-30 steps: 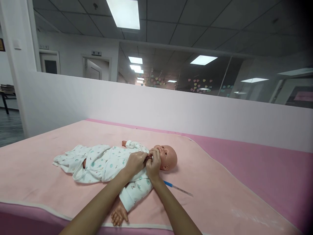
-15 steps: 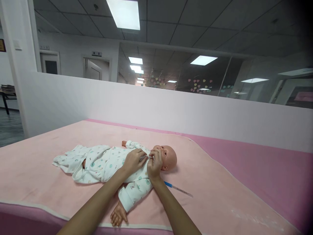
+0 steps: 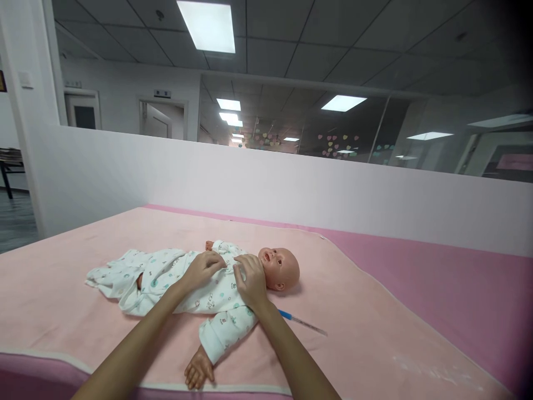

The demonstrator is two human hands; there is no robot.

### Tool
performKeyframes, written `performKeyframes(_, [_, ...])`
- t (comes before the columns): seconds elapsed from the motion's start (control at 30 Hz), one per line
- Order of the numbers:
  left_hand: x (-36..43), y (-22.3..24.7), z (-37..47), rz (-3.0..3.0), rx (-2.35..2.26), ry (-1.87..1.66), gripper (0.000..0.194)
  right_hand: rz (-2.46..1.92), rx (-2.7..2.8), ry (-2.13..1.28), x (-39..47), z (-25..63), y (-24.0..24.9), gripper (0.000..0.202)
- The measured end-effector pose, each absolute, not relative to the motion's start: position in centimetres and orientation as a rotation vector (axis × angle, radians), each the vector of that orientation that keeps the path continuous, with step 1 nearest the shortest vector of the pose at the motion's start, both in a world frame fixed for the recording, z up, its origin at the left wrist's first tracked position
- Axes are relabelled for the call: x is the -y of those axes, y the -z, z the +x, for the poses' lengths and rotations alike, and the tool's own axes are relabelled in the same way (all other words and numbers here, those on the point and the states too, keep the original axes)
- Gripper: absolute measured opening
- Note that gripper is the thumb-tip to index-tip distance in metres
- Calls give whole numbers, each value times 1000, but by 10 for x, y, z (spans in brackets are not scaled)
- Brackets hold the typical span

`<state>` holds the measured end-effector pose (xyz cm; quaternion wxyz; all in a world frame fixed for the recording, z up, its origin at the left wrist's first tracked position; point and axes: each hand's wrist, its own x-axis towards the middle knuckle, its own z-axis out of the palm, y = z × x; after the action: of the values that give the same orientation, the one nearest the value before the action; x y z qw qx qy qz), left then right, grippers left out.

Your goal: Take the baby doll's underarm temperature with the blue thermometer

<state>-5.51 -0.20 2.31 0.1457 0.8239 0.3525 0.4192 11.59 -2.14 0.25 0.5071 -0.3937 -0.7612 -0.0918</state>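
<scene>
A baby doll (image 3: pixel 283 269) lies on its back with its head to the right. It wears a white printed outfit (image 3: pixel 212 294). My left hand (image 3: pixel 204 268) is over the chest, palm down, with curved fingers at the cloth and no object visible in them. Closer to the doll's neck, my right hand (image 3: pixel 252 280) is open, its thumb apart from its bent fingers, which are at the outfit's upper front. The two hands are a short gap apart. A thin stick with a blue end (image 3: pixel 302 321), like a thermometer or pen, lies beside my right forearm, partly hidden by it.
A pale pink mat (image 3: pixel 366 333) covers the padded table, with darker pink surface (image 3: pixel 437 266) at the right. A low white wall (image 3: pixel 291 186) runs behind it, with glass above. A doorway (image 3: pixel 164 118) stands at the back left.
Both hands have moved left from the doll's neck to its chest and drawn apart. The thin white piece pinched between them is no longer visible there. The doll's mouth is now uncovered.
</scene>
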Motion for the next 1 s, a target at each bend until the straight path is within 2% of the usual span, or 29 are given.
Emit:
performKeyframes(0.13, [5, -20, -52, 2413, -999, -1218, 13, -986, 1881, 266, 20, 114, 0, 8])
performKeyframes(0.3, [5, -18, -47, 2420, -963, -1244, 8, -1000, 1903, 300, 20, 114, 1, 7])
performKeyframes(0.53, [5, -17, -47, 2382, -942, -1266, 10, -1005, 1933, 355, 21, 113, 2, 14])
performKeyframes(1.0, [12, -16, -41, 2481, -1061, -1353, 8, -969, 1932, 305, 22, 114, 2, 15])
